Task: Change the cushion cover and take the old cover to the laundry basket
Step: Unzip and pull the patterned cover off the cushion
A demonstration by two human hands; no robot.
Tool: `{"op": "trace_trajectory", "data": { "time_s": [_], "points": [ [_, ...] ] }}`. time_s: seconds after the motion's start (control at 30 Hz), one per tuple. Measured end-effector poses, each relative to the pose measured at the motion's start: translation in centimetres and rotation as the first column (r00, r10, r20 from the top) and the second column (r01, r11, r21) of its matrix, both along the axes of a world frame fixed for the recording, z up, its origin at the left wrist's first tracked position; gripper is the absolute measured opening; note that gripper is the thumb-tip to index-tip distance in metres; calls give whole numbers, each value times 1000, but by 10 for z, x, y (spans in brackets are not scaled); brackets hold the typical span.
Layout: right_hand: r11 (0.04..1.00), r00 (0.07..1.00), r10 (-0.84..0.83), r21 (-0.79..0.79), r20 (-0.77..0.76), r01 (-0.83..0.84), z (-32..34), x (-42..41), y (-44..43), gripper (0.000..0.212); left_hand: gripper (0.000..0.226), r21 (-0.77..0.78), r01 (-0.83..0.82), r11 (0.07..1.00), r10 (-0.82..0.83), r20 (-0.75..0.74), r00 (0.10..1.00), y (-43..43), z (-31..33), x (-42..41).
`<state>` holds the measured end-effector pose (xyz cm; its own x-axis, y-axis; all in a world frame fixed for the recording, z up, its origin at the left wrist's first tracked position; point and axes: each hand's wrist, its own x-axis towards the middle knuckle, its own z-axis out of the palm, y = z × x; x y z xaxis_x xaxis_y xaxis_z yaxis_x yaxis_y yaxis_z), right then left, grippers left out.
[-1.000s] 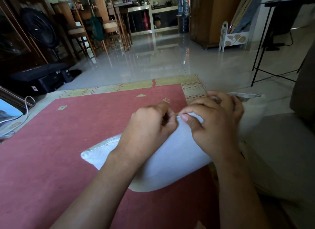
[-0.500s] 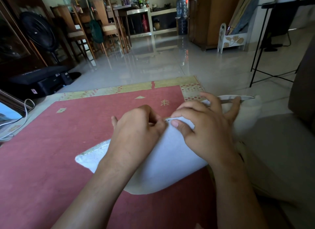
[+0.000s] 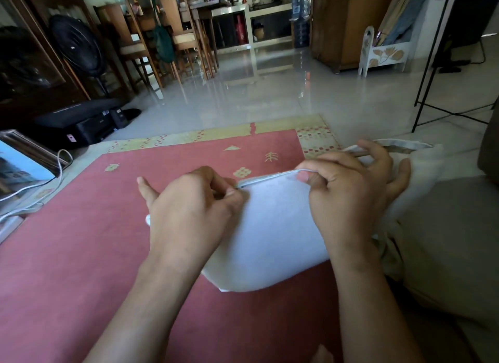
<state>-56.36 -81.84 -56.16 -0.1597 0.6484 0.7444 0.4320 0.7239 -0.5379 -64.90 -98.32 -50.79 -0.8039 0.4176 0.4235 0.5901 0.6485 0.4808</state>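
Observation:
A pale white cushion [image 3: 272,233] in its cover lies across the red rug [image 3: 81,254] in front of me. Along its top edge runs a seam that looks like a zipper line. My left hand [image 3: 189,214] pinches something small at the left part of that seam; the item between the fingers is too small to make out. My right hand [image 3: 348,195] grips the cover's top edge farther right, thumb on the near side, fingers over the far side. The cushion's left end is hidden behind my left hand. No laundry basket is in view.
Beige fabric [image 3: 445,241] lies bunched at my right, against a dark seat edge [image 3: 488,152]. A black printer [image 3: 81,122] and a fan [image 3: 75,46] stand at the left, with white cables [image 3: 32,189]. Beyond the rug is glossy tile floor, chairs and a black metal stand [image 3: 429,73].
My left hand has slid left along the cushion's top seam, away from my right hand, which keeps its hold on the edge. The view has tilted slightly.

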Motion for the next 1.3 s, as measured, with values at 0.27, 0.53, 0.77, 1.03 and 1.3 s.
{"op": "trace_trajectory", "data": {
  "time_s": [0.27,0.53,0.77,1.03,1.3],
  "points": [
    [1000,1000,17,-21,7,-16,-1,-6,-5,9,18,17,-209,978,209,13,978,-55,-6,-26],
    [998,999,33,-46,38,-31,-1,-1,-6,10,12,213,-90,973,69,105,992,-54,-15,-32],
    [951,932,254,112,257,-290,4,-18,-39,25,16,468,-68,881,-36,210,977,-54,-32,-35],
    [938,942,293,143,165,-317,-3,-37,-51,17,15,444,-39,895,-66,219,973,-62,-36,-38],
    [915,942,299,233,152,-329,-4,-30,-40,20,9,422,-40,906,-34,168,985,-71,-41,-47]
  ]
}}
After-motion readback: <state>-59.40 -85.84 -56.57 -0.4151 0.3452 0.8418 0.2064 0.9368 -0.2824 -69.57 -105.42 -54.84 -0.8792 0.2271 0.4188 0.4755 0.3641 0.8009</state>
